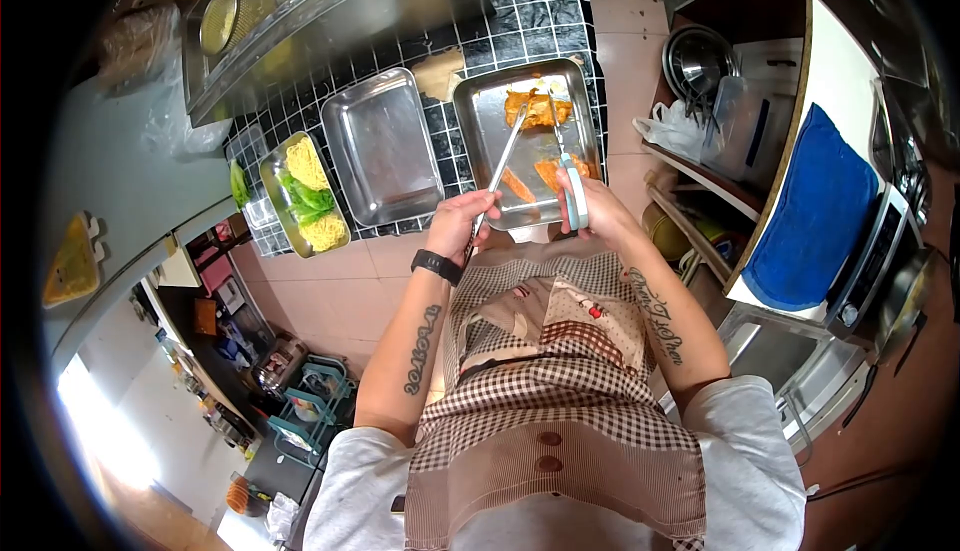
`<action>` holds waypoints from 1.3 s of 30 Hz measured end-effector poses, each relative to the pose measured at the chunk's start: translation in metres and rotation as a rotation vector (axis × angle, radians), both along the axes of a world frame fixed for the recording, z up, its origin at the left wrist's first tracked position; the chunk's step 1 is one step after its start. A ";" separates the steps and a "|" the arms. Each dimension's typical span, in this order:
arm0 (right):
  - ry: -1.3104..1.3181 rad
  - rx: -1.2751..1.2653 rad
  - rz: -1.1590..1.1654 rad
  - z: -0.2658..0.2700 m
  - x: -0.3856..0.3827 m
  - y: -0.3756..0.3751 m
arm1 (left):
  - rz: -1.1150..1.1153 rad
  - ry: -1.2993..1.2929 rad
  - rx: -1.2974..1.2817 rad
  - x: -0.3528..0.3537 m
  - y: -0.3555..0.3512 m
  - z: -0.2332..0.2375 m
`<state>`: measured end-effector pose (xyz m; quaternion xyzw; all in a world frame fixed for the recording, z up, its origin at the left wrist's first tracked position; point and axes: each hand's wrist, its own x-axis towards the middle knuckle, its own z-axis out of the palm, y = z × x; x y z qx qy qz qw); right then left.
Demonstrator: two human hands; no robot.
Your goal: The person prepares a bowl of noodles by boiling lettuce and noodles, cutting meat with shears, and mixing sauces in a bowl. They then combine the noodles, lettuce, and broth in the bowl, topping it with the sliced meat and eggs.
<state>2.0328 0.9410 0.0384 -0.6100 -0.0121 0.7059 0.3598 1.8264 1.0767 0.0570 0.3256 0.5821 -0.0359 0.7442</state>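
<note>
Black-tiled counter [540,11] carries a steel tray [480,136]. Over the tray, the left hand [455,223] clamps tongs [500,166] and the right hand [597,209] clamps scissors [570,173], fingers closed. Fried strips [518,186] lie cut inside; the far piece [535,108] appears uncut.

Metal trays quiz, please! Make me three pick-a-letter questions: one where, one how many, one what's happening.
1. Where is the orange food? A sink B right tray C floor
2. How many flat metal trays are on the black tiles? A three B one C six
3. The right hand is A empty B waving C holding scissors
Answers: 1 B, the food lies in the right tray. 2 A, noodle tray, empty tray and the right tray. 3 C, its fingers are through the blue handle.
</note>
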 end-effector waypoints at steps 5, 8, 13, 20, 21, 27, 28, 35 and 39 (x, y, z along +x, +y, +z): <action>-0.077 0.026 -0.024 -0.019 -0.005 -0.003 | -0.017 0.007 0.017 0.000 0.007 -0.012; -0.066 0.041 -0.018 -0.019 -0.003 -0.008 | 0.007 0.028 0.007 0.004 0.009 -0.010; 0.007 -0.010 0.031 0.002 0.012 -0.012 | 0.009 0.012 0.004 0.003 0.011 -0.010; -0.056 0.025 0.043 -0.003 0.020 0.019 | -0.031 0.012 -0.002 -0.003 0.015 -0.013; -0.071 0.058 0.018 -0.009 0.017 0.019 | -0.026 0.012 -0.003 -0.003 0.015 -0.013; -0.082 0.044 -0.038 -0.001 0.002 -0.006 | 0.026 -0.008 -0.030 -0.002 0.009 -0.008; -0.070 0.023 -0.074 0.006 -0.001 -0.013 | 0.037 -0.007 -0.035 -0.001 0.007 -0.007; -0.016 -0.001 0.085 0.019 -0.012 -0.002 | 0.075 -0.021 -0.073 -0.002 0.000 -0.009; -0.058 -0.020 0.099 0.012 -0.006 0.013 | 0.041 -0.025 -0.064 -0.001 0.000 -0.009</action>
